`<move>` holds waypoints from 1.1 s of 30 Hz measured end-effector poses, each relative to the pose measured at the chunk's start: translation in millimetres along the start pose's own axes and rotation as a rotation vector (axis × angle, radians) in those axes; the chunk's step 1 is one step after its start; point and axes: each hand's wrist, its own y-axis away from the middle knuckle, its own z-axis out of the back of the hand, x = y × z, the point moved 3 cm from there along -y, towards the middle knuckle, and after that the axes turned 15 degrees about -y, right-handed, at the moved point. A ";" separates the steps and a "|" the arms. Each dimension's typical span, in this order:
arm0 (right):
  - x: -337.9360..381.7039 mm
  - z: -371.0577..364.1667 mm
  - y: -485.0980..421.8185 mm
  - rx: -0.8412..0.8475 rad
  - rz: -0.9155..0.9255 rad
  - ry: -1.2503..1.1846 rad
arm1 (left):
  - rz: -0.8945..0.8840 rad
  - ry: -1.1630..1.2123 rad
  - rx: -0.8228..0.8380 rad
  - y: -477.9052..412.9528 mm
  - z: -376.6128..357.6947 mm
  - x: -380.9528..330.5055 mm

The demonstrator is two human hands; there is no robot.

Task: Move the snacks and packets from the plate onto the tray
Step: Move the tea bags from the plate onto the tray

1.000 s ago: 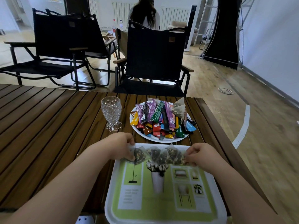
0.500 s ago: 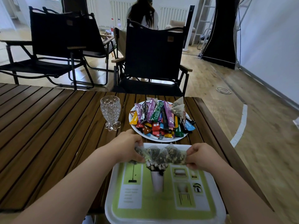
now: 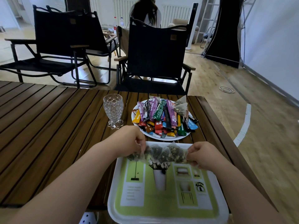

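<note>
Head view
Left hand (image 3: 131,141): over the far left corner of the tray, fingers curled down and pinched on the left end of a strip of tea bags; fingertips partly hidden by the clear wrapping.
Right hand (image 3: 204,155): over the far right part of the tray, fingers closed in a narrow pinch on the right end of the same strip.
Strip of tea bags (image 3: 163,152): a row of clear pyramid sachets with dark loose tea inside, stretched between the two sets of fingers, across the far edge of the tray; whether it touches the tray surface cannot be told.
Tray (image 3: 168,214): white rim, green printed face with a vase of flowers and small pictures; lies under both hands at the near edge of the table, bare of packets apart from the held strip.
Plate (image 3: 161,137): white, round, just beyond the fingers and the tray's far rim; heaped with packets.
Snack packets (image 3: 161,115): long sticks in purple, green, orange, red, blue and black, piled across the plate.
Loose tea bags (image 3: 181,105): two pyramid sachets on the far right of the pile, well beyond the right fingers.
Glass goblet (image 3: 113,110): clear, knobbly, upright, beyond the left fingers and left of the plate.
Table (image 3: 48,126): dark wooden slats.
Folding chair (image 3: 155,59): black, past the table.
</note>
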 end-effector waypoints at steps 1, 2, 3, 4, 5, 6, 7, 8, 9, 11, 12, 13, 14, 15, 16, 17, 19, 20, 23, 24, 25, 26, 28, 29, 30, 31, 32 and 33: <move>0.2 -0.1 0.0 0.000 0.002 0.001 | -0.001 0.008 -0.006 0.9 1.5 0.3; 0.2 -0.2 0.0 0.001 0.004 0.002 | -0.002 0.019 -0.015 1.2 2.7 0.4; 0.1 -0.4 -0.1 0.001 0.006 0.002 | 0.002 0.032 -0.022 1.3 3.0 0.4; -0.1 -0.6 -0.2 0.002 0.008 0.002 | 0.008 0.043 -0.028 0.8 2.7 0.5; -0.3 -0.9 -0.4 0.003 0.009 0.001 | 0.022 0.050 -0.029 0.3 1.3 0.5; -0.7 -1.2 -0.5 0.004 0.010 0.001 | 0.040 0.054 -0.026 -0.1 -0.4 0.7; -0.9 -1.5 -0.7 0.005 0.010 0.001 | 0.063 0.058 -0.017 -0.4 -2.0 0.9; -0.9 -1.9 -0.7 0.006 0.010 0.002 | 0.087 0.064 -0.004 -0.7 -3.4 1.4; -0.9 -2.2 -0.8 0.007 0.009 0.003 | 0.109 0.074 0.007 -1.0 -4.5 2.0; -0.7 -2.6 -1.2 0.008 0.010 0.002 | 0.150 0.104 0.013 -1.4 -5.2 3.4; -0.5 -2.6 -1.5 0.008 0.010 0.002 | 0.164 0.117 0.011 -1.7 -5.1 3.9; -0.6 -2.6 -1.8 0.009 0.009 0.002 | 0.174 0.128 0.009 -2.1 -5.5 4.2; -0.6 -2.4 -2.1 0.010 0.009 0.003 | 0.183 0.141 0.007 -2.6 -5.8 4.1; -0.8 -2.2 -2.3 0.012 0.008 0.003 | 0.192 0.158 0.007 -3.1 -6.8 4.1; -1.1 -2.1 -2.4 0.013 0.008 0.003 | 0.200 0.173 0.011 -3.6 -8.0 4.0; -1.2 -2.2 -2.6 0.014 0.009 0.004 | 0.202 0.184 0.021 -4.3 -9.7 4.0; -1.4 -2.2 -2.8 0.013 0.009 0.001 | 0.197 0.219 0.058 -4.7 -13.2 4.0; -1.4 -2.4 -3.0 0.014 0.008 -0.002 | 0.191 0.243 0.074 -4.5 -14.0 4.1; -2.2 -1.8 -3.7 0.024 0.001 -0.005 | 0.161 0.176 0.081 -5.7 -11.3 10.3; -3.0 -1.3 -3.9 0.027 -0.003 -0.009 | 0.150 0.117 0.089 -5.1 -9.6 13.0; -3.8 -1.0 -4.4 0.028 -0.009 -0.021 | 0.141 0.062 0.119 -4.3 -9.1 15.6; -4.7 -0.8 -4.7 0.028 -0.015 -0.038 | 0.136 0.006 0.161 -3.4 -10.4 18.0; -5.7 -1.6 -5.7 0.023 -0.028 -0.075 | 0.143 -0.120 0.229 -1.0 -16.0 20.0; -5.9 -2.7 -6.3 0.021 -0.032 -0.093 | 0.143 -0.182 0.235 -0.8 -19.4 19.3; -5.9 -4.0 -6.6 0.019 -0.035 -0.113 | 0.134 -0.232 0.225 -1.7 -22.5 17.3; -5.7 -5.2 -6.8 0.016 -0.038 -0.136 | 0.121 -0.268 0.208 -3.3 -24.7 14.4; -5.6 -6.4 -6.9 0.014 -0.041 -0.155 | 0.114 -0.288 0.185 -5.2 -26.0 11.7; -5.5 -7.4 -7.0 0.012 -0.042 -0.167 | 0.111 -0.298 0.166 -7.2 -26.1 9.5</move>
